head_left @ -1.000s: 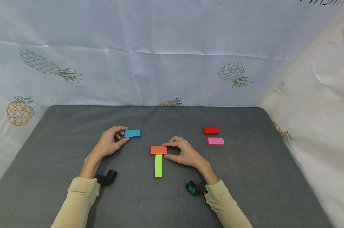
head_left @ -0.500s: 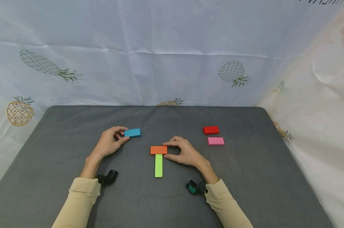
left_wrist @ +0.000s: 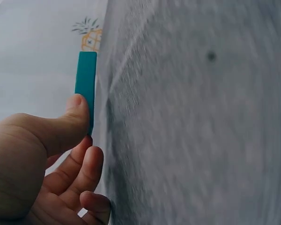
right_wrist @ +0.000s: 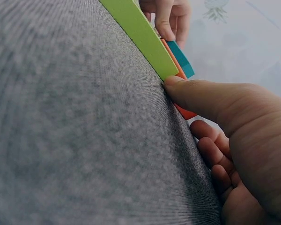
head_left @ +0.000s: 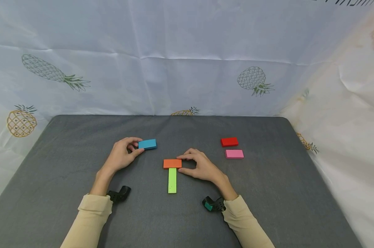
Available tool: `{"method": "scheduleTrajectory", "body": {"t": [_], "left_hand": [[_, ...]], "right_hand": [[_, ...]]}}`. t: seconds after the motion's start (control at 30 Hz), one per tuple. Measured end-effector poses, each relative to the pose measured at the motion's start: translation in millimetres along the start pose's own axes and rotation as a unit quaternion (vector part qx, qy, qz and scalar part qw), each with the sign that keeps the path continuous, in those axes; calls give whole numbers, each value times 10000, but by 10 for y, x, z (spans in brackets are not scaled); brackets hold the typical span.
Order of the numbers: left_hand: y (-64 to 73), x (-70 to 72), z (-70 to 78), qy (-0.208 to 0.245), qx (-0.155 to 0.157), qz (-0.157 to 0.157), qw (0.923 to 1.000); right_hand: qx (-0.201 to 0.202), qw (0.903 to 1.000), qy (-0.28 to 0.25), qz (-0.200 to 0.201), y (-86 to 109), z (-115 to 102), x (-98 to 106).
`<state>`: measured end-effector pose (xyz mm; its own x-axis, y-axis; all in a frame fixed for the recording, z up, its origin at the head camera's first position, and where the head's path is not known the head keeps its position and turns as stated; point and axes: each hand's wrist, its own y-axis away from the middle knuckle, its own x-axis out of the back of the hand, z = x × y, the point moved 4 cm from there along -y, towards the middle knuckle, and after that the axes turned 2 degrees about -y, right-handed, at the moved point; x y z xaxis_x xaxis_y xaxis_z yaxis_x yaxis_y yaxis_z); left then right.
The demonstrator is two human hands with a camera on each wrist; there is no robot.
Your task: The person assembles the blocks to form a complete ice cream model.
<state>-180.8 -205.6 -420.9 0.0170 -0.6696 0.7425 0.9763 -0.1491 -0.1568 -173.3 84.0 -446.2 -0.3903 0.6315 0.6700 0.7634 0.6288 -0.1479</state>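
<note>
My left hand (head_left: pixel 122 154) pinches a blue block (head_left: pixel 148 144) by its left end, thumb on the near side and a finger on the far side. In the left wrist view the same block (left_wrist: pixel 86 75) sticks out past the thumb. An orange block (head_left: pixel 172 163) lies crosswise at the far end of a lime green block (head_left: pixel 172 181), the two forming a T. My right hand (head_left: pixel 202 166) holds the orange block's right end between thumb and finger. The right wrist view shows the thumb (right_wrist: pixel 192 91) close by the green block (right_wrist: pixel 145 37).
A red block (head_left: pixel 229 142) and a pink block (head_left: pixel 234 154) lie on the grey cloth (head_left: pixel 267 193), right of the hands and farther back. Behind the table hangs a pale curtain (head_left: pixel 187 82) printed with pineapples. Each wrist carries a black camera mount (head_left: pixel 120 194).
My left hand has shifted slightly to the right with the blue block, which now tilts a little. My right hand, the orange block and the green block have stayed in place.
</note>
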Motion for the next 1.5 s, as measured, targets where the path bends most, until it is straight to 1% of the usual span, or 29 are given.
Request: {"method": "scheduleTrajectory", "body": {"t": [0.23,0.47,0.6,0.87,1.2,1.5], "left_hand": [[-14,-87,161,141,-96,5,9999],[-19,-178,295,244,-337,31,9991],[-25,-223,337,273,-327,11,9991],[-58,-341,456,401,-353,-132,9985],[-59,-480,534,538,-335,-237,9977],[-67,-569,530,656,-409,-267,9967]], "right_hand": [[-88,10000,11,-34,4,3,3],[-157,9998,-35,-69,-5,4,6],[-191,9998,-49,-93,-12,15,-1],[-184,9998,-45,-93,-16,22,1],[-163,9998,-13,-85,-24,34,5],[-185,9998,-11,-100,-21,35,26]]}}
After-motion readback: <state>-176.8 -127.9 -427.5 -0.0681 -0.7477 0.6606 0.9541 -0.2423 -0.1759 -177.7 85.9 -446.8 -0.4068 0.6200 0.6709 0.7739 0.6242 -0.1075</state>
